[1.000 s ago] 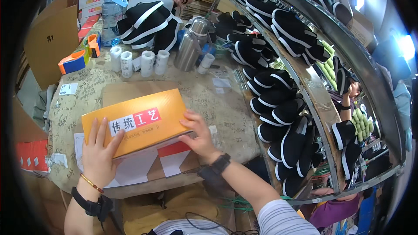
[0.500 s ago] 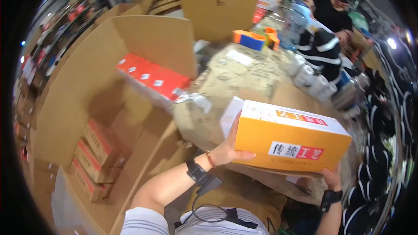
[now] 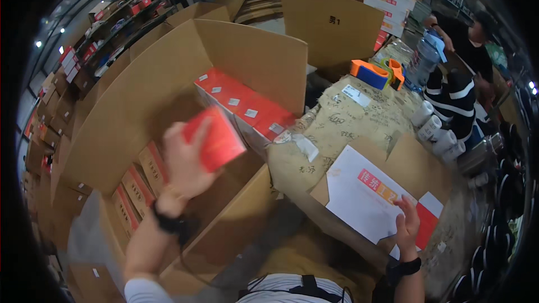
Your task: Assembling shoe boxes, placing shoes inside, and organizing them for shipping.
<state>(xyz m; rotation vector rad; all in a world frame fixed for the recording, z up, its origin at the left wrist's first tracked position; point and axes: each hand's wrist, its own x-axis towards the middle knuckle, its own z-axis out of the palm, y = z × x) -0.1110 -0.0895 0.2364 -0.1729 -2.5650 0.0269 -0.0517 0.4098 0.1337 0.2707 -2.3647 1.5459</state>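
Head view: the left hand [image 3: 188, 163] is gripping a red box [image 3: 220, 141], probably light, stiff, needing opposite-side holding; the right hand [image 3: 408, 224] is curving loosely, empty.

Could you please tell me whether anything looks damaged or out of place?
The white scrap on the table looks odd: wrinkled and askew at its ragged edge. The red box in the left hand is too blurred to judge for damage.

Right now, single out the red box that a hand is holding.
It's the blurred red box in the left hand; the other red boxes stand untouched in a row along the big open carton's wall, white labels showing.
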